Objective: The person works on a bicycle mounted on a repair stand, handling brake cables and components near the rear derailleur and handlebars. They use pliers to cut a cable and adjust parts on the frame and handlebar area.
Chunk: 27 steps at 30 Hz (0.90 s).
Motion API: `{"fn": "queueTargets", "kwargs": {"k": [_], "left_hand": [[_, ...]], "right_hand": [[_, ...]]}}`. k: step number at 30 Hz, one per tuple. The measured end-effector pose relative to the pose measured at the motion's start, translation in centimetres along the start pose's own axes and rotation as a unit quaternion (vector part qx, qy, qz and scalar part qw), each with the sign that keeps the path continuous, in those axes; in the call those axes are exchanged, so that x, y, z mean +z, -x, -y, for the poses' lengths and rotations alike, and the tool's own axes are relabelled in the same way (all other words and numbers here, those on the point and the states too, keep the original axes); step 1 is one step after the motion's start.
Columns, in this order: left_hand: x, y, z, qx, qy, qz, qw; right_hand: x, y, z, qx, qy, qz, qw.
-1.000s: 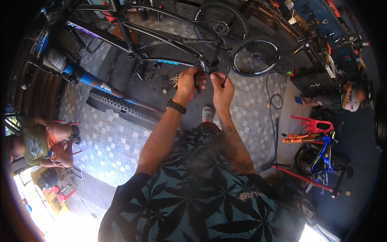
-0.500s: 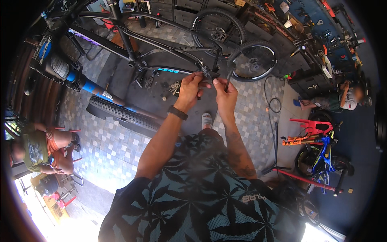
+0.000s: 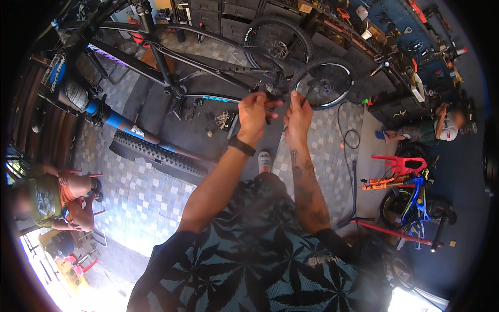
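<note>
Just now both hands have come away a little from the back end of the bike frame, toward the right, and the gap between them has widened. A moment ago the fingertips nearly met by the small metal part at that end, so the close handling there seems, to me, to have paused.

The left hand, upper middle of the picture, has its fingers loosely bent and spread; I can't tell whether anything small is in them. The right hand, just beside it, appears to pinch a thin dark stick, though its shape is too blurred to name. The frame spans the upper left to the upper middle.

Counting around: two wheels sit upper right of the hands, one tyre lies left of centre, and one heap of metal parts is on the floor left of the hands. One blue bike and one red chair stand at the right. Two other people are here, one seated person far left, another person far right.
</note>
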<state>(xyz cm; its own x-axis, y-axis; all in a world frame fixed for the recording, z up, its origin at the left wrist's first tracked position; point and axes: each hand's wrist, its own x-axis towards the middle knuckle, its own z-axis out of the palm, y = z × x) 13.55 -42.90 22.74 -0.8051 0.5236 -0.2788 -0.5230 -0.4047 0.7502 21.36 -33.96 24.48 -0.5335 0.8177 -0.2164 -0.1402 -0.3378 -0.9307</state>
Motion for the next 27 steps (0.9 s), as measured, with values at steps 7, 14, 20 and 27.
{"fn": "queueTargets", "kwargs": {"k": [7, 14, 20, 27], "left_hand": [[2.3, -3.0, -4.4, 0.004, -0.296, 0.033, 0.955], [1.2, -0.6, -4.7, 0.01, -0.201, 0.077, 0.976], [4.3, -0.4, -3.3, -0.013, -0.112, 0.061, 0.992], [13.5, -7.4, 0.8, -0.031, -0.097, 0.027, 0.994]], "right_hand": [[1.8, -9.8, -0.1, 0.023, 0.013, 0.04, 0.999], [-0.4, -14.7, -2.5, 0.129, 0.17, 0.168, 0.962], [-1.5, -13.0, 0.3, 0.074, 0.065, 0.13, 0.987], [-6.2, -17.4, 7.3, 0.019, 0.053, 0.152, 0.987]]}}
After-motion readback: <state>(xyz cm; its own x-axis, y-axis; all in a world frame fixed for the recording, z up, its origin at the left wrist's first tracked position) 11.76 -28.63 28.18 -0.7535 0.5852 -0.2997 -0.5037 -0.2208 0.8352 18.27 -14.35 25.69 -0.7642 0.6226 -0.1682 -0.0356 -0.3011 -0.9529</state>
